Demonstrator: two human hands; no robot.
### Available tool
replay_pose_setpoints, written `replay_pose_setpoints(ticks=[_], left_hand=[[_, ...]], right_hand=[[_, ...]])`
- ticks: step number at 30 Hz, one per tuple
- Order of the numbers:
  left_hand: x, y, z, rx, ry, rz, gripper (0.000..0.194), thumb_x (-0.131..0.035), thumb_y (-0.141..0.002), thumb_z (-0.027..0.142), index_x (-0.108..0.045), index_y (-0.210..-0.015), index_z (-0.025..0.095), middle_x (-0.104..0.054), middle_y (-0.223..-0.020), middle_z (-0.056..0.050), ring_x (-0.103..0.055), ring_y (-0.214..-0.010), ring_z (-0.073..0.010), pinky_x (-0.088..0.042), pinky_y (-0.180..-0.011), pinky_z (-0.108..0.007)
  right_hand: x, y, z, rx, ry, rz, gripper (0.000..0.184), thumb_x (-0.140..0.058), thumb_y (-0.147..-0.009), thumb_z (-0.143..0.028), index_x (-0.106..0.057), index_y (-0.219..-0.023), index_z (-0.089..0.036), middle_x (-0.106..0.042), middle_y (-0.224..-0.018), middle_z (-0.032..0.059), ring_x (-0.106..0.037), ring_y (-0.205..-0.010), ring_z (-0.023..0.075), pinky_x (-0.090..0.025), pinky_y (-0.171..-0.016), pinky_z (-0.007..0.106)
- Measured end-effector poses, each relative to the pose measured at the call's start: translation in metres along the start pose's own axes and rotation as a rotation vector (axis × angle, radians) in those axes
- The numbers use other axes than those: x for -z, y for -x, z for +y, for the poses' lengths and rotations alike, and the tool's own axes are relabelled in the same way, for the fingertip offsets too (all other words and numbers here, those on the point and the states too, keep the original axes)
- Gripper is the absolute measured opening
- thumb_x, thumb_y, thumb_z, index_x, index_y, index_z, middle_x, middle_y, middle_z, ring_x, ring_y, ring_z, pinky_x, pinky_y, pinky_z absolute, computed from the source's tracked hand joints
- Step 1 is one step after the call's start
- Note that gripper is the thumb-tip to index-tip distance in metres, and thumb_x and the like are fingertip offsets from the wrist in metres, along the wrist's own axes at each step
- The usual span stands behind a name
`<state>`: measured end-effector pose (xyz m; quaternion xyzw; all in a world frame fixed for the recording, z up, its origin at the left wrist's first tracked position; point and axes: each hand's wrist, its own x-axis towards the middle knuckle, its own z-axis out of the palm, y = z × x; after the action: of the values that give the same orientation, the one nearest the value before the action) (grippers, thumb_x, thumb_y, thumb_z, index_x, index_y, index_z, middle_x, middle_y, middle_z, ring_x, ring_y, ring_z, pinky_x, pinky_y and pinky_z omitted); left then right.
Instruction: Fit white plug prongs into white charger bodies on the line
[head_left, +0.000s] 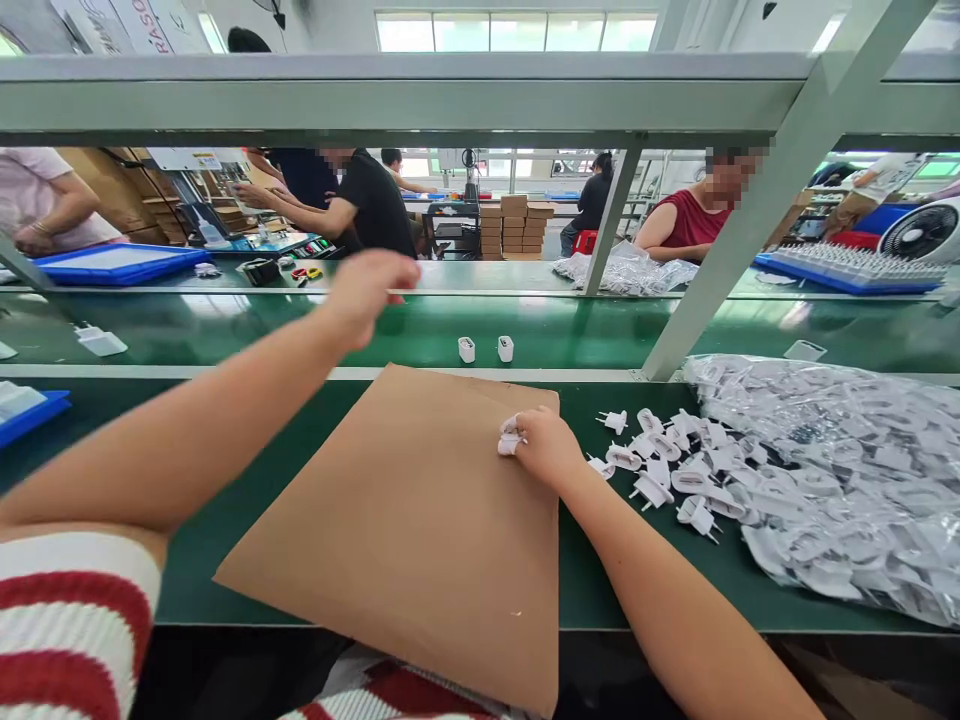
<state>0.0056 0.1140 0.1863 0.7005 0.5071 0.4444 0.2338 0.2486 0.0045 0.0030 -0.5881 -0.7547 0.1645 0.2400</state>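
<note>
My right hand [546, 445] rests on the right edge of a brown cardboard sheet [420, 530] and is closed on white plug parts [510, 437]. My left hand [369, 288] is stretched forward over the green conveyor belt [525, 330], blurred by motion, its fingers curled; whether it holds anything is unclear. Two small white adapters [484, 349] stand on the belt just past the cardboard. A loose heap of white plug parts [675, 470] lies to the right of my right hand.
A clear plastic bag of plug parts [847, 480] fills the right of the table. A slanted metal frame post [750, 215] rises at right. Blue trays [120, 262] [847, 268], another white adapter [101, 341] and several seated workers lie beyond the belt.
</note>
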Motion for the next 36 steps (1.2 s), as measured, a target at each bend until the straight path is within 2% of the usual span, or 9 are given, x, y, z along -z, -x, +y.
replay_pose_setpoints(ticks=[3,9,13,18,22,26,30,33,36], left_hand=[[-0.051,-0.004,-0.062,0.198,-0.088,-0.111,0.036,-0.074,-0.079,0.031,-0.067,-0.107,0.010,-0.070,-0.112,-0.014,-0.064,-0.107,-0.0282,-0.052,-0.092,-0.040],[-0.128,-0.035,-0.136,0.321,-0.291,-0.124,0.113,-0.096,-0.049,0.037,-0.042,-0.146,0.014,-0.032,-0.160,-0.025,-0.027,-0.149,-0.0419,-0.030,-0.119,-0.050],[-0.150,-0.052,-0.153,0.304,-0.322,-0.187,0.081,-0.090,-0.064,0.044,-0.055,-0.133,0.018,-0.047,-0.149,-0.018,-0.041,-0.140,-0.0373,-0.035,-0.116,-0.045],[-0.148,-0.058,-0.165,0.335,-0.357,-0.138,0.047,-0.072,-0.086,0.029,-0.057,-0.128,0.014,-0.052,-0.140,-0.017,-0.048,-0.132,-0.0335,-0.039,-0.112,-0.052],[-0.131,-0.046,-0.153,0.294,-0.289,-0.128,0.040,-0.064,-0.081,0.009,-0.056,-0.120,0.014,-0.062,-0.123,-0.014,-0.059,-0.112,-0.0273,-0.049,-0.098,-0.042],[-0.125,0.001,-0.122,0.179,-0.163,-0.200,0.043,-0.059,-0.080,0.010,-0.052,-0.121,0.020,-0.065,-0.116,-0.007,-0.063,-0.094,-0.0193,-0.051,-0.085,-0.033],[-0.131,0.068,-0.098,0.070,0.003,-0.414,0.039,-0.059,-0.082,0.023,-0.052,-0.120,0.021,-0.065,-0.108,-0.003,-0.062,-0.083,-0.0167,-0.052,-0.077,-0.030],[-0.131,0.102,-0.096,0.014,0.098,-0.544,0.044,-0.060,-0.083,0.032,-0.050,-0.124,0.021,-0.063,-0.113,-0.006,-0.064,-0.094,-0.0197,-0.053,-0.086,-0.035],[-0.125,0.116,-0.102,-0.001,0.069,-0.479,0.072,-0.075,-0.073,0.043,-0.045,-0.135,0.021,-0.054,-0.136,-0.012,-0.057,-0.122,-0.0267,-0.050,-0.102,-0.041]], right_hand=[[-0.001,0.000,0.003,-0.064,-0.122,-0.020,0.020,-0.069,-0.077,-0.016,-0.078,-0.093,-0.021,-0.078,-0.097,0.0054,-0.066,-0.091,0.0225,-0.046,-0.073,0.030],[-0.002,-0.002,0.007,-0.155,-0.306,-0.091,0.019,-0.074,-0.076,-0.025,-0.078,-0.094,-0.022,-0.078,-0.094,0.0031,-0.067,-0.078,0.0190,-0.048,-0.069,0.030],[-0.002,-0.001,0.006,-0.153,-0.349,-0.079,0.018,-0.073,-0.075,-0.023,-0.078,-0.092,-0.023,-0.077,-0.094,0.0020,-0.067,-0.078,0.0183,-0.049,-0.071,0.030],[-0.002,-0.001,0.006,-0.117,-0.337,-0.078,0.018,-0.074,-0.076,-0.024,-0.078,-0.094,-0.023,-0.077,-0.096,0.0034,-0.067,-0.079,0.0187,-0.050,-0.072,0.031],[-0.003,-0.003,0.009,-0.044,-0.358,0.000,0.019,-0.070,-0.079,-0.027,-0.079,-0.095,-0.023,-0.077,-0.097,0.0052,-0.067,-0.081,0.0196,-0.050,-0.075,0.033],[-0.001,-0.008,0.011,-0.214,-0.675,0.195,0.030,-0.079,-0.072,-0.035,-0.078,-0.098,-0.020,-0.076,-0.091,0.0061,-0.065,-0.076,0.0188,-0.050,-0.072,0.033],[0.005,-0.014,0.010,-0.290,-1.116,0.226,0.043,-0.088,-0.059,-0.040,-0.075,-0.094,-0.017,-0.073,-0.081,0.0035,-0.060,-0.068,0.0136,-0.048,-0.068,0.028],[0.008,-0.017,0.010,-0.293,-1.276,0.176,0.042,-0.089,-0.056,-0.044,-0.075,-0.088,-0.019,-0.070,-0.080,0.0016,-0.054,-0.066,0.0101,-0.045,-0.065,0.025],[0.010,-0.018,0.011,-0.339,-1.332,0.141,0.047,-0.091,-0.050,-0.046,-0.075,-0.085,-0.019,-0.070,-0.080,0.0010,-0.051,-0.065,0.0088,-0.045,-0.063,0.024]])
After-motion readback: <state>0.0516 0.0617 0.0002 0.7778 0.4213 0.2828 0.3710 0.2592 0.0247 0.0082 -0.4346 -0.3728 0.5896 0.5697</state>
